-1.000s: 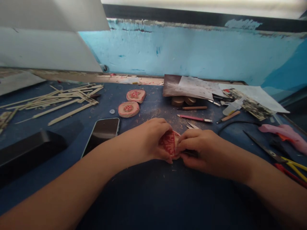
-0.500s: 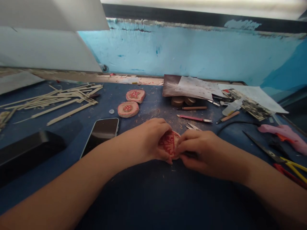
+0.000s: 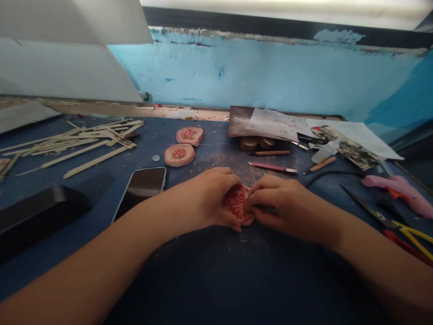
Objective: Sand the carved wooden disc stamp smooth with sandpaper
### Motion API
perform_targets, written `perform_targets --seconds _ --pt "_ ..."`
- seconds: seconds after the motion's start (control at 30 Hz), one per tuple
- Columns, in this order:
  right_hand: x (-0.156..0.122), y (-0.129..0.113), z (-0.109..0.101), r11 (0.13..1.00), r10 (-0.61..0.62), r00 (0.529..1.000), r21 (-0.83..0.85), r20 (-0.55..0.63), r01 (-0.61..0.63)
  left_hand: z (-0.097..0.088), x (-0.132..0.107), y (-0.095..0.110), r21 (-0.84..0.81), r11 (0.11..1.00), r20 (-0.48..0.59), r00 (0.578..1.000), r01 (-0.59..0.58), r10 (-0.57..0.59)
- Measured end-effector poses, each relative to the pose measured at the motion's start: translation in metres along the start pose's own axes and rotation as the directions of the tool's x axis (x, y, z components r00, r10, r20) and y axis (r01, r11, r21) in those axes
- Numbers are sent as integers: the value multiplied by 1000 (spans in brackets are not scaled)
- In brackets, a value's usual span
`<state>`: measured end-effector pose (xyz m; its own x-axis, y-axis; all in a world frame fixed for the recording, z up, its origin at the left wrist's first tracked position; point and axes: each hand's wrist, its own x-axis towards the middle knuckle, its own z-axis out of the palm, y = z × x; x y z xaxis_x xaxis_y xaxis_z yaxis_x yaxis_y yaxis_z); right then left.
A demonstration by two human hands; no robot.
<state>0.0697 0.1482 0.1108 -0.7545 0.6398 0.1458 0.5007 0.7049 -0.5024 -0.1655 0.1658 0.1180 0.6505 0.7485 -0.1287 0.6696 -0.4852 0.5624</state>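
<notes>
My left hand (image 3: 221,196) is closed around the left side of a round wood slice (image 3: 241,208), its face marked with red lines. At the slice's right edge, my right hand (image 3: 279,203) has its fingers pinched together and touching the face. Whatever those fingers hold, if anything, is hidden by the hand. Beyond the hands lie two more wood slices: one bears a red star (image 3: 189,134), the other a red flower-like mark (image 3: 179,154).
On the left are a phone (image 3: 144,185), a black case-like object (image 3: 43,216) and thin wooden sticks (image 3: 98,140). A pink craft knife (image 3: 272,167) lies behind my right hand. To the right are scissors (image 3: 382,219) and a pink glue gun (image 3: 399,189). Papers (image 3: 274,123) lie at the back.
My right hand has shifted slightly up and left along the slice and now covers the metal tips behind it. My left hand keeps its hold. The view has drifted slightly.
</notes>
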Motion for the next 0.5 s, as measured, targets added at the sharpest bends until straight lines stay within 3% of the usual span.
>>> perform_targets --seconds 0.07,0.2,0.33,0.43,0.5 --pt "0 2 -1 1000 -12 999 23 41 11 0 1 0 -3 1000 0 1000 -6 6" --pt "-1 8 -3 998 -18 999 -55 -52 16 -1 1 0 -4 1000 8 1000 -10 10" --pt "1 10 -4 997 -64 998 46 26 63 -1 1 -3 -21 1000 13 1000 -8 9" --pt "4 10 -4 998 -58 997 -36 -45 57 -1 2 -3 -24 1000 8 1000 -17 17" --pt "5 12 -5 997 -68 997 -25 -22 68 -2 2 -2 -24 1000 0 1000 -14 14"
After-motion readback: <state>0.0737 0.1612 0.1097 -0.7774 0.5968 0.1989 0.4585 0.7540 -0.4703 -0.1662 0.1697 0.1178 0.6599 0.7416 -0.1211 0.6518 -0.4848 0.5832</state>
